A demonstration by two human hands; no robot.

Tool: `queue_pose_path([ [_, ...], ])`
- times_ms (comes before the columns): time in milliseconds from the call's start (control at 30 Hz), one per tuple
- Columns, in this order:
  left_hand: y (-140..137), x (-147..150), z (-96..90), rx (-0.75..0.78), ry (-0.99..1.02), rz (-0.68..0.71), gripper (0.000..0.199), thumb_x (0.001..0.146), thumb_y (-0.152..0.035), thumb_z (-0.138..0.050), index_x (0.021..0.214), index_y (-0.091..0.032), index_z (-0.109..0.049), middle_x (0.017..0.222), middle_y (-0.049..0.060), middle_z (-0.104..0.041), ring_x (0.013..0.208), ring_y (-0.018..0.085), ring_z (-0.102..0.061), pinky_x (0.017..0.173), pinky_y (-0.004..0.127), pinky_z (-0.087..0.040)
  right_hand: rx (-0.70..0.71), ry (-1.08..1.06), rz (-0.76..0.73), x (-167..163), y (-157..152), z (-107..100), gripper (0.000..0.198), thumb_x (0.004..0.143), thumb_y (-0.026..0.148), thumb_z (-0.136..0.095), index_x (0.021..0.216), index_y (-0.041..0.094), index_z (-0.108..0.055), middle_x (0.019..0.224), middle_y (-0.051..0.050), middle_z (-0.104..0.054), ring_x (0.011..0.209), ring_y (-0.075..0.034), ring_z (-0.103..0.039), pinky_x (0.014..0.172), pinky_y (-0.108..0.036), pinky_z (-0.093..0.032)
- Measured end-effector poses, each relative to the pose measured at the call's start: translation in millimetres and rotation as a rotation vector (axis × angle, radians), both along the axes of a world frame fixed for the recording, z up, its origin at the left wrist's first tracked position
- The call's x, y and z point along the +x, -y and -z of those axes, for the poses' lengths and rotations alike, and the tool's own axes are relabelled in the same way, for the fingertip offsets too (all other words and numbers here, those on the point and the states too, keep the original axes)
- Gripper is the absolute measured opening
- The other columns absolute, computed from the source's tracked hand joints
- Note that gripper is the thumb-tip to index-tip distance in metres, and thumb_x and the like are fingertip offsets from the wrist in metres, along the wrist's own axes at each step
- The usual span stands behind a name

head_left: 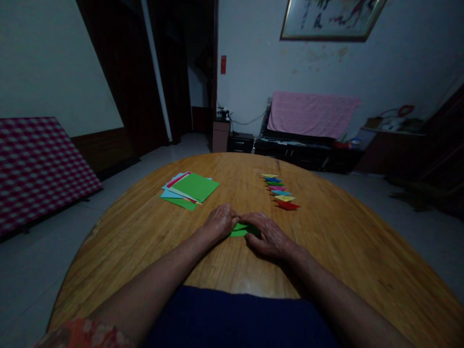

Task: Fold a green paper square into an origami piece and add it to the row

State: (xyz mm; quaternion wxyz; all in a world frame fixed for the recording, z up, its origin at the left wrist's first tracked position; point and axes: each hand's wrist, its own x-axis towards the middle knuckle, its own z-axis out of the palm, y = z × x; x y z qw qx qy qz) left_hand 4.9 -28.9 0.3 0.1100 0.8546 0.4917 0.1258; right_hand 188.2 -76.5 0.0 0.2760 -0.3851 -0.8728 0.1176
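A folded sheet of green paper (238,233) lies on the wooden table in front of me, partly covered by both hands. My left hand (222,220) is closed at the paper's left side, its fingers pressed together on the edge. From the right, my right hand (266,235) curves over the sheet, with its thumb at the near edge and its fingers along the far edge. Beyond it on the right stands a row of several small folded paper boats, the nearest a red paper boat (288,206).
A loose stack of coloured paper sheets (195,187), green on top, lies to the left on the round wooden table (152,251). Past the table are a low black cabinet (293,151), a pink cloth (311,113) and a checked panel (39,169).
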Motion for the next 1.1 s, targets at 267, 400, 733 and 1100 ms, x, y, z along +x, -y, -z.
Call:
queue_pose_path([
  [267, -1, -1, -1.1, 0.005, 0.021, 0.037, 0.028, 0.086, -0.029, -0.049, 0.072, -0.017, -0.070, 0.077, 0.006, -0.062, 0.077, 0.017, -0.056, 0.072, 0.027, -0.041, 0.026, 0.130, 0.011, 6, 12, -3, 0.035, 0.080, 0.013, -0.047, 0.114, 0.016, -0.054, 0.099, -0.009, -0.059, 0.093, -0.021, -0.053, 0.087, -0.036, -0.043],
  [400, -2, -1, -0.1, 0.018, 0.021, 0.040, 0.028, 0.086, -0.029, -0.047, 0.073, -0.016, -0.069, 0.079, 0.007, -0.063, 0.077, 0.017, -0.056, 0.071, 0.027, -0.040, 0.006, 0.145, 0.024, 9, 19, -6, 0.030, 0.084, 0.013, -0.043, 0.112, 0.017, -0.055, 0.095, -0.008, -0.058, 0.090, -0.019, -0.052, 0.083, -0.034, -0.042],
  [733, -4, -2, -0.8, 0.028, 0.035, 0.079, 0.027, 0.085, -0.024, -0.047, 0.070, -0.015, -0.068, 0.075, 0.006, -0.063, 0.077, 0.017, -0.057, 0.071, 0.027, -0.039, -0.086, 0.135, 0.147, 23, 52, -23, 0.023, 0.090, 0.016, -0.040, 0.099, 0.019, -0.061, 0.082, -0.004, -0.058, 0.077, -0.016, -0.052, 0.071, -0.028, -0.040],
  [1100, 0, -3, -10.0, -0.001, 0.046, 0.066, 0.027, 0.083, -0.024, -0.047, 0.073, -0.016, -0.071, 0.073, 0.006, -0.065, 0.071, 0.016, -0.057, 0.065, 0.026, -0.037, -0.010, 0.053, 0.094, 3, 27, -18, 0.024, 0.086, 0.017, -0.045, 0.105, 0.021, -0.059, 0.093, -0.006, -0.063, 0.086, -0.018, -0.055, 0.078, -0.032, -0.043],
])
